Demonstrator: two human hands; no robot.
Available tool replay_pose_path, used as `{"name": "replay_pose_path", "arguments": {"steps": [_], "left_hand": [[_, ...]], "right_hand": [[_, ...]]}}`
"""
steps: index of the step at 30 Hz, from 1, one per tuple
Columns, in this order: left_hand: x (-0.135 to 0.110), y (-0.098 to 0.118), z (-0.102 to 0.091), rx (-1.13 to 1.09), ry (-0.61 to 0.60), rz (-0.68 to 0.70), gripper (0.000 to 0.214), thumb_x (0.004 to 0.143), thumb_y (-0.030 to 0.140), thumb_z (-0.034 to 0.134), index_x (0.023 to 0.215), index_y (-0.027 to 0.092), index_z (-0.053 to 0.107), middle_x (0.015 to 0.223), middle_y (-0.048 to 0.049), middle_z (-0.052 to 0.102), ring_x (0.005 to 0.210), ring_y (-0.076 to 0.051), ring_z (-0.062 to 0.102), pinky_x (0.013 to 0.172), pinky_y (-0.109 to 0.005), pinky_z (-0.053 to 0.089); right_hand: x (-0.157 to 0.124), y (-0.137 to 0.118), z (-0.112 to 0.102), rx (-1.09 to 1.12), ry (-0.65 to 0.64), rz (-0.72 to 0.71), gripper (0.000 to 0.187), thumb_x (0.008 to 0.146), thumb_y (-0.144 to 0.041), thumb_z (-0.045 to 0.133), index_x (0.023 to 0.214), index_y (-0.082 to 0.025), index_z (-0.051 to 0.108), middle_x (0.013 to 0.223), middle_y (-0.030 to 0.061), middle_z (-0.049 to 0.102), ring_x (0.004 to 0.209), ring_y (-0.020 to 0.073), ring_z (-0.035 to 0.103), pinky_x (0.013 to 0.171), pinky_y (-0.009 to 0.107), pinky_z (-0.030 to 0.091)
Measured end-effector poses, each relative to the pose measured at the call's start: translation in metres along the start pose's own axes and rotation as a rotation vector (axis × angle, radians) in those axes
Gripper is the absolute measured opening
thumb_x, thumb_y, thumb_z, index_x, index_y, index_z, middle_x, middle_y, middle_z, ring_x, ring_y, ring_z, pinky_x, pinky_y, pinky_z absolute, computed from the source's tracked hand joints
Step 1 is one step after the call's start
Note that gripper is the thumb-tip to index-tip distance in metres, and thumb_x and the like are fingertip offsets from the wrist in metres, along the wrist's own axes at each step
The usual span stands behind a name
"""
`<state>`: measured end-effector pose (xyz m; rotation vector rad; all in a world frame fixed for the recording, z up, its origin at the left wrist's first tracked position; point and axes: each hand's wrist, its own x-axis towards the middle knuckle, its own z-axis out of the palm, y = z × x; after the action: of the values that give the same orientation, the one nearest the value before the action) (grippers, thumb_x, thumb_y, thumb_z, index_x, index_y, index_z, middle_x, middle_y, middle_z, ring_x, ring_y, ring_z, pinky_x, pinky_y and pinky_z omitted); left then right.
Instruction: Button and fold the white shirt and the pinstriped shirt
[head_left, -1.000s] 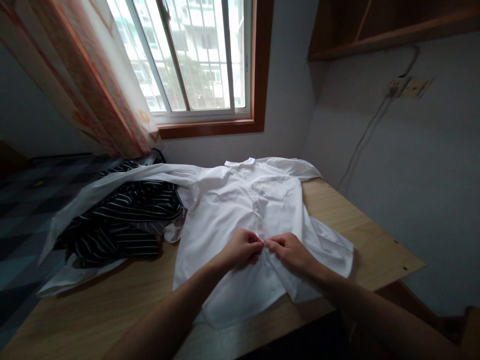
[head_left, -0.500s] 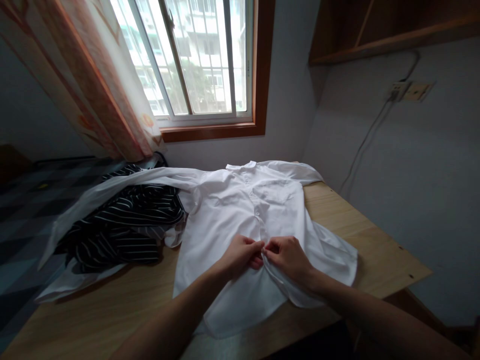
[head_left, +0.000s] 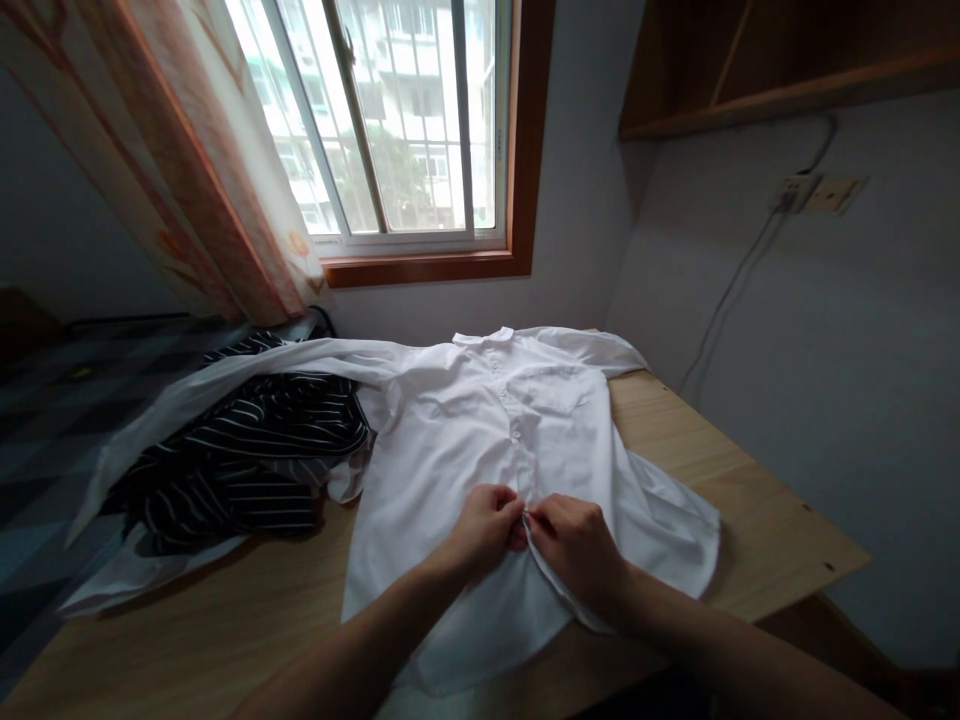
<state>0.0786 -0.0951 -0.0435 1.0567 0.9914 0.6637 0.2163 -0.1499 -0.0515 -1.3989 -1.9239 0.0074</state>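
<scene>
White cloth, softly creased, formed the shirt (head_left: 450, 430) that lay front up on the wooden worktop (head_left: 750, 490), collar (head_left: 484, 337) toward the window (head_left: 420, 130), one sleeve (head_left: 247, 365) stretched across a dark striped garment (head_left: 300, 415). The left hand (head_left: 486, 530) and right hand (head_left: 576, 545) met low on the front opening, below the visible buttons (head_left: 515, 436); the step in hand seemed to be fastening another there. The fingers of both were drawn narrow, pinching the shirt's front edge; whether a button sat inside the pinch could not be told. The next move probably called for a steady hold with the edges lined up. Most of the shirt spread out beyond the fingers, its hem (head_left: 469, 685) back between the forearms
</scene>
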Motion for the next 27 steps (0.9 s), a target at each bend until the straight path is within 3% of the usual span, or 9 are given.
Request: {"name": "replay_pose_path", "arguments": {"steps": [4,7,12,16,21,24,27], "left_hand": [[-0.003,0.002,0.002,-0.022,-0.041,0.035,0.023,0.066,0.03,0.068,0.06,0.016,0.051,0.045,0.0033,0.053,0.041,-0.008,0.049,0.043,-0.02,0.037],[-0.004,0.003,0.002,-0.031,-0.06,0.051,0.02,0.063,0.026,0.067,0.061,0.016,0.049,0.046,0.0048,0.051,0.042,-0.008,0.048,0.045,-0.019,0.036],[-0.008,0.008,0.002,0.172,-0.03,0.144,0.014,0.07,0.02,0.058,0.06,0.018,0.048,0.046,0.0048,0.05,0.044,-0.009,0.046,0.047,-0.021,0.034],[-0.012,0.011,0.0,0.546,0.015,0.282,0.017,0.076,0.013,0.048,0.059,0.017,0.049,0.05,0.0022,0.052,0.051,-0.011,0.048,0.053,-0.023,0.034],[-0.015,0.014,-0.002,1.04,0.085,0.468,0.022,0.085,0.014,0.045,0.065,0.016,0.055,0.065,-0.0029,0.06,0.062,-0.015,0.052,0.06,-0.026,0.036],[-0.019,0.02,-0.004,1.208,0.115,0.49,0.013,0.086,0.017,0.051,0.088,0.015,0.063,0.085,-0.0071,0.067,0.079,-0.02,0.06,0.073,-0.032,0.044],[-0.029,0.025,-0.012,1.322,0.069,0.604,0.039,0.085,0.027,0.06,0.123,0.019,0.056,0.127,-0.0119,0.059,0.119,-0.028,0.051,0.1,-0.045,0.04]], "right_hand": [[0.006,-0.001,-0.005,0.264,-0.065,0.337,0.015,0.082,-0.02,0.059,0.068,-0.018,0.061,0.063,0.0012,0.065,0.058,0.0143,0.058,0.058,0.024,0.041],[0.01,-0.002,-0.009,0.326,-0.094,0.441,0.012,0.082,-0.022,0.059,0.07,-0.018,0.062,0.065,0.0019,0.065,0.06,0.0153,0.058,0.06,0.025,0.042],[0.012,-0.003,-0.014,0.305,-0.122,0.451,0.011,0.081,-0.023,0.059,0.072,-0.018,0.062,0.068,0.003,0.065,0.064,0.0163,0.058,0.063,0.026,0.042],[0.013,0.0,-0.014,0.349,-0.184,0.479,0.01,0.08,-0.022,0.057,0.072,-0.018,0.061,0.069,0.0025,0.064,0.065,0.0156,0.056,0.063,0.026,0.041],[0.018,0.014,-0.008,0.564,-0.36,0.57,0.01,0.076,-0.022,0.057,0.068,-0.017,0.058,0.058,-0.0018,0.057,0.054,0.012,0.05,0.053,0.023,0.039],[0.022,0.021,-0.013,0.531,-0.399,0.536,0.012,0.08,-0.024,0.055,0.073,-0.017,0.062,0.061,-0.0001,0.06,0.055,0.0135,0.054,0.052,0.024,0.043],[0.019,0.033,-0.033,0.24,-0.224,0.306,0.023,0.086,-0.029,0.054,0.101,-0.018,0.067,0.096,0.0083,0.07,0.089,0.022,0.064,0.08,0.035,0.051]]}}
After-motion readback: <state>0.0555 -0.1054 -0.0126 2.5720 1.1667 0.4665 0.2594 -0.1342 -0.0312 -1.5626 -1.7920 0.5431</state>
